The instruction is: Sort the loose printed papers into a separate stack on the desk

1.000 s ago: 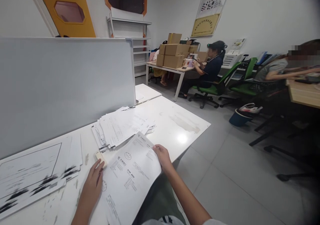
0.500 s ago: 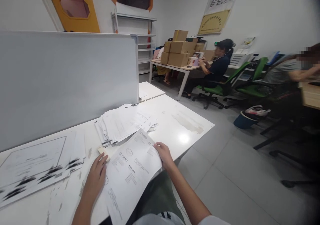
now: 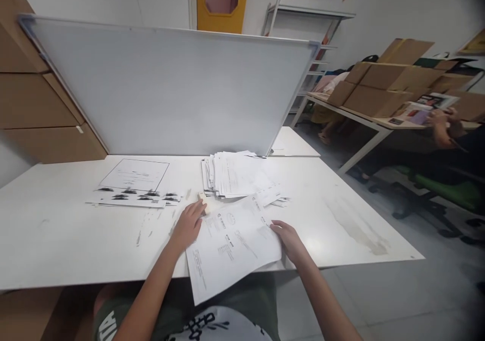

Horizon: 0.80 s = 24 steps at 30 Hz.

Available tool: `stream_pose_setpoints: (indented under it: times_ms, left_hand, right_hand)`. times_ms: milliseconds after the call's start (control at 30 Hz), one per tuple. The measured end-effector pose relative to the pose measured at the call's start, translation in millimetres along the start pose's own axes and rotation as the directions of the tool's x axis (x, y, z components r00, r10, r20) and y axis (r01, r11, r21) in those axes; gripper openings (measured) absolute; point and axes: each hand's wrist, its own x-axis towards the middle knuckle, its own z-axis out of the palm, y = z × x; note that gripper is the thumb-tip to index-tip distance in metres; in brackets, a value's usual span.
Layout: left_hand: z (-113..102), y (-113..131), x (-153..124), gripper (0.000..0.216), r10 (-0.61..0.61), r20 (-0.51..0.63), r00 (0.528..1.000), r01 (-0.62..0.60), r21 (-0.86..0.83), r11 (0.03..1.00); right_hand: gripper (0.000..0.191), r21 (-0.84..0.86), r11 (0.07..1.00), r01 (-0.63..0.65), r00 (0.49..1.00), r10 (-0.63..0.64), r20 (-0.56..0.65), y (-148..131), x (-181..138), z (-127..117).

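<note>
A printed sheet of paper [image 3: 235, 247] lies tilted over the table's front edge, its lower corner hanging above my lap. My right hand [image 3: 290, 240] pinches its right edge between thumb and fingers. By the sheet's upper left side, my left hand [image 3: 188, 223] has its fingers closed on a small cream-coloured block [image 3: 202, 198], which looks like an eraser; the fingers partly cover it. Just beyond the sheet is an untidy stack of papers [image 3: 237, 172]. Farther left lies another pile of sheets [image 3: 134, 175] with black smudges along its lower edge.
A whiteboard panel [image 3: 185, 93] stands along the back of the white table [image 3: 68, 240]. Cardboard boxes [image 3: 34, 98] are stacked at the left. Dark marks and a stain [image 3: 356, 227] are on the tabletop. At right, a person's hands [image 3: 441, 121] are at another table with boxes [image 3: 382, 88].
My view has swung left, bringing the whole panel and the left boxes into sight. Both hands stay at the sheet and block; the sheet lies lower and flatter.
</note>
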Motion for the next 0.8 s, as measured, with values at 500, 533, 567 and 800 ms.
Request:
stream_pose_setpoints:
  times_ms: [500,533,567,800]
  left_hand:
    - [1.0,4.6,2.3,0.056,0.087,-0.006,0.996,-0.086,0.119,0.989]
    - [1.5,4.9,2.5,0.058,0.074,-0.004,0.997,-0.073,0.110,0.991]
    - [2.2,4.9,2.8,0.060,0.052,-0.006,0.999,-0.051,0.095,0.994]
    - [7.8,-1.5,4.3,0.079,-0.051,-0.055,0.997,0.054,0.061,0.997]
  right_hand:
    - [0.034,-0.049,0.996,0.079,0.993,-0.084,-0.088,9.7,1.6,21.2]
    - [0.033,-0.054,0.995,0.079,0.992,-0.084,-0.096,10.7,0.7,22.8]
    - [0.033,-0.060,0.995,0.080,0.991,-0.086,-0.102,11.6,-0.2,24.0]
    - [0.032,-0.061,0.989,0.134,0.982,-0.141,-0.124,8.5,-2.8,31.6]
